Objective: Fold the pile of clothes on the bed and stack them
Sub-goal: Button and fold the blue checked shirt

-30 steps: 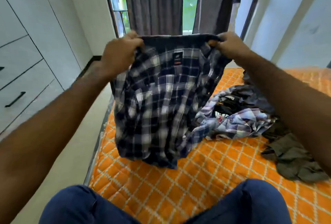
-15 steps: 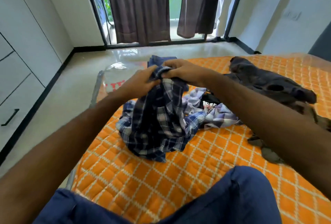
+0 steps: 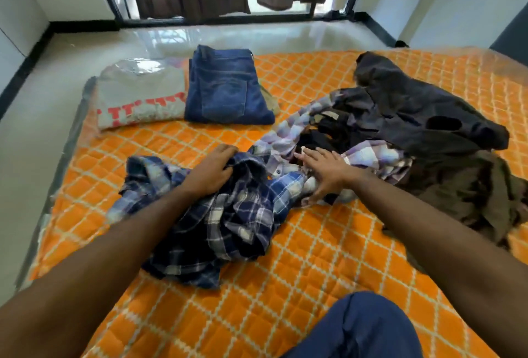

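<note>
Plaid shirt (image 3: 217,214) no longer held up by its collar; it now lies crumpled mid-bed (image 3: 314,257), toward the left edge. Left hand (image 3: 210,173) grips a bunch of it, fingers curled. Right hand (image 3: 325,173) rests flat on it, fingers straight. Folded tee (image 3: 140,94) and jeans (image 3: 225,86) sit at the far left corner. I judge spreading comes next.

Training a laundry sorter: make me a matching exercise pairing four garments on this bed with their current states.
Things:
1. jeans
2. grey T-shirt
3. dark blue plaid shirt
4. black garment

States:
A. crumpled, under the left hand
B. folded, at the bed's far left corner
C. heaped unfolded on the right
D. folded, right of the grey one

Pairs: 1-D, 2-B, 3-A, 4-C
</note>
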